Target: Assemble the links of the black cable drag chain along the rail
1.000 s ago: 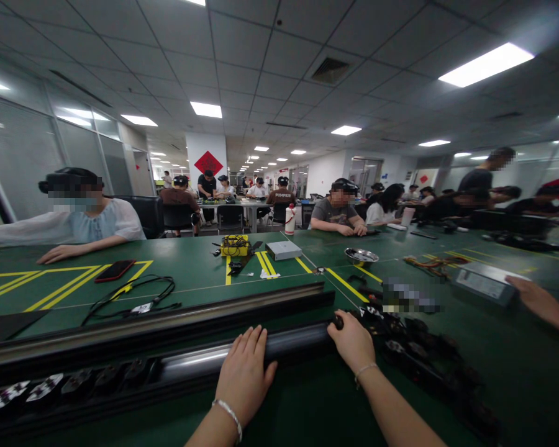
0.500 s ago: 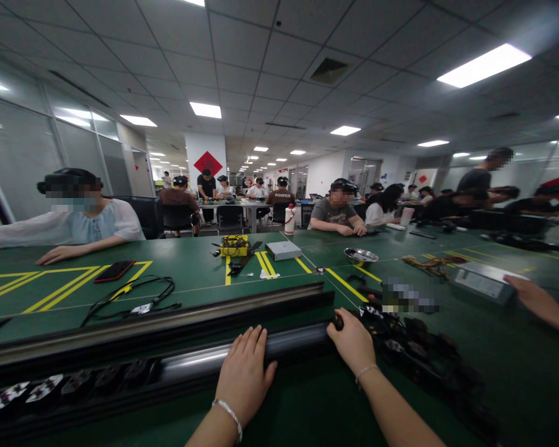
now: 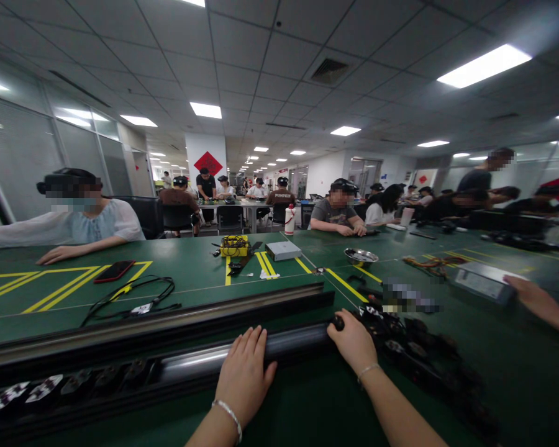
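While my left hand [image 3: 245, 369] lies flat across the black bar [image 3: 195, 361], fingers stretched together and thumb apart on the near side, my right hand [image 3: 354, 340] is curled narrow at the bar's right end, holding a small black piece [image 3: 338, 323] at its fingertips. The bar lies lengthwise before me on the green counter [image 3: 307, 403], with a row of sockets [image 3: 77, 382] set in its left part. Just right of my right hand is a heap of black parts [image 3: 414, 351]. Behind the bar runs a second rail [image 3: 205, 320]; beyond that are a black cable [image 3: 153, 295] and a phone [image 3: 115, 271]. To the right, a co-worker's hand [image 3: 540, 304] touches a silver unit [image 3: 482, 284]. Farther off sit a metal bowl [image 3: 361, 256], a grey box [image 3: 283, 250], a yellow box [image 3: 234, 247] and a white bottle [image 3: 289, 220]. Co-workers sit along the far edge.
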`<state>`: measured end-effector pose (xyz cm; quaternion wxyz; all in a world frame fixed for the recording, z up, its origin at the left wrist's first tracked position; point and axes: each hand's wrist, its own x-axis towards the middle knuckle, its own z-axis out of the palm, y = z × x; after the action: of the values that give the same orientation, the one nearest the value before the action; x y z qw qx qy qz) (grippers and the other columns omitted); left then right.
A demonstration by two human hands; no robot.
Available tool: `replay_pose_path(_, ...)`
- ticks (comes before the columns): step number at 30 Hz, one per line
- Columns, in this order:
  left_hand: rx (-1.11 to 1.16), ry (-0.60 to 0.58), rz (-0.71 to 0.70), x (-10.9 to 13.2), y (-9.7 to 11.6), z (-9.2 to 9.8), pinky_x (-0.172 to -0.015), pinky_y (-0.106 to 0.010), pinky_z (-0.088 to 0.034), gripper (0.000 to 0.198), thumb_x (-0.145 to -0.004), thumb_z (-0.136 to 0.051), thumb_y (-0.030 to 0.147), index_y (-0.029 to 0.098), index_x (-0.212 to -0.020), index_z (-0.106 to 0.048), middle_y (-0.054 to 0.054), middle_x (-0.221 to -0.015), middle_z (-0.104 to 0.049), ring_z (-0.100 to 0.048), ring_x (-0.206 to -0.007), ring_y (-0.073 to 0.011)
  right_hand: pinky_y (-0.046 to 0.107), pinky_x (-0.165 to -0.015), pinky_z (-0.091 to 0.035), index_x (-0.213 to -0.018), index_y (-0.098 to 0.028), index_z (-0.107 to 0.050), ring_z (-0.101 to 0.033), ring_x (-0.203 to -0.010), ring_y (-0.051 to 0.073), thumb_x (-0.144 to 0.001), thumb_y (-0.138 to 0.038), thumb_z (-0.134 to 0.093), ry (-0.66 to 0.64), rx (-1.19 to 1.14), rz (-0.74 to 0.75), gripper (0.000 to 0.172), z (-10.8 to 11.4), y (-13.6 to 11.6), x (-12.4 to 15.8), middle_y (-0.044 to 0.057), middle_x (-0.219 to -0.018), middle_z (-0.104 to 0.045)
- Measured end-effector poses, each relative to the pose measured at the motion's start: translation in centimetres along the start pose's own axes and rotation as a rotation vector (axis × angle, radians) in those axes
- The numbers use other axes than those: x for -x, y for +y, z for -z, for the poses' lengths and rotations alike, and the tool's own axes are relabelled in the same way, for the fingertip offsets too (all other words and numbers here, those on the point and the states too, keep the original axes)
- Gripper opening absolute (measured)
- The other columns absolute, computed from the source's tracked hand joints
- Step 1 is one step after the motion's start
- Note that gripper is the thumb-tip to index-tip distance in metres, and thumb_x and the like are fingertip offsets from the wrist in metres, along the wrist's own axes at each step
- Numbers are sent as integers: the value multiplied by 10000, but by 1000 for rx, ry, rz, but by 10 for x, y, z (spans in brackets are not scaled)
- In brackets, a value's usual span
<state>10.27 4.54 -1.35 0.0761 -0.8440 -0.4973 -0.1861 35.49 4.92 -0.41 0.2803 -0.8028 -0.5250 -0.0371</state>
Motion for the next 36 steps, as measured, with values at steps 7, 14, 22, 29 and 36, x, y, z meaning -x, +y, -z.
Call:
replay_pose_path(7, -11, 3, 2, -1, 0, 0, -1016, -427, -331, 519, -779, -442, 340, 145, -1260, -427, -89, -1323, -452, -405, -1212, -244, 303, -923, -357, -1040, -132, -596, -501, -1092, 226, -719, -314, -444, -8, -35, -10, 398, 0, 0, -1, 113, -1211, -532)
replay_pose_path(14, -11, 23, -7, -1, -1, -1, -1011, -428, -337, 509, -779, -439, 326, 144, -1255, -431, -93, -1314, -463, -409, -1208, -240, 281, -921, -350, -1047, -155, -586, -506, -1085, 212, -718, -305, -447, -12, -43, -27, 387, 1, 0, -2, 93, -1193, -547)
replay_pose_path(22, 2, 25, -6, 0, -1, 0, -1009, -433, -338, 500, -776, -442, 328, 161, -1247, -438, -87, -1315, -463, -411, -1208, -242, 293, -908, -357, -1066, -150, -563, -510, -1073, 215, -732, -272, -441, -14, -59, -37, 376, 1, 1, -2, 93, -1159, -568)
replay_pose_path(29, -1, -3, 5, -1, 0, 2, -1017, -432, -331, 509, -774, -452, 334, 143, -1246, -441, -101, -1316, -459, -409, -1208, -247, 302, -897, -370, -1031, -145, -586, -516, -1062, 224, -727, -274, -454, 19, -40, -23, 355, -3, 3, -3, 114, -1202, -535)
replay_pose_path(36, 6, 8, 3, -1, 0, 0, -1017, -434, -330, 503, -775, -454, 327, 150, -1246, -440, -99, -1314, -462, -405, -1212, -246, 311, -904, -358, -1068, -138, -559, -496, -1083, 235, -748, -301, -430, -20, -13, -41, 382, -2, 3, -2, 124, -1234, -502)
